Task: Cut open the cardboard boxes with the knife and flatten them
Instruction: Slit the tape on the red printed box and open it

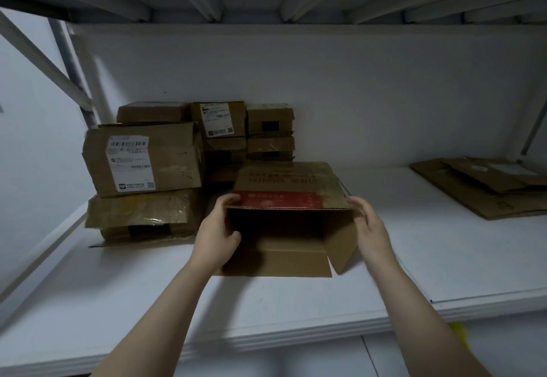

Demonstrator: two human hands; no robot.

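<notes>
On the white shelf board [296, 302], the left hand [217, 228] is gripping the left wall of the open brown cardboard box with a red stripe [290, 181], which is lying on its side beside stacked taped brown cartons [142, 163], while the blurred right hand [370, 225] is curling round its upper right corner.

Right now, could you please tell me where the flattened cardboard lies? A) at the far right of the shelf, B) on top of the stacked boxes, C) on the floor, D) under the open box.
A: the flattened cardboard lies at the far right of the shelf, apart from the open box that the left hand and right hand grip, and from the stacked boxes on the left.
</notes>
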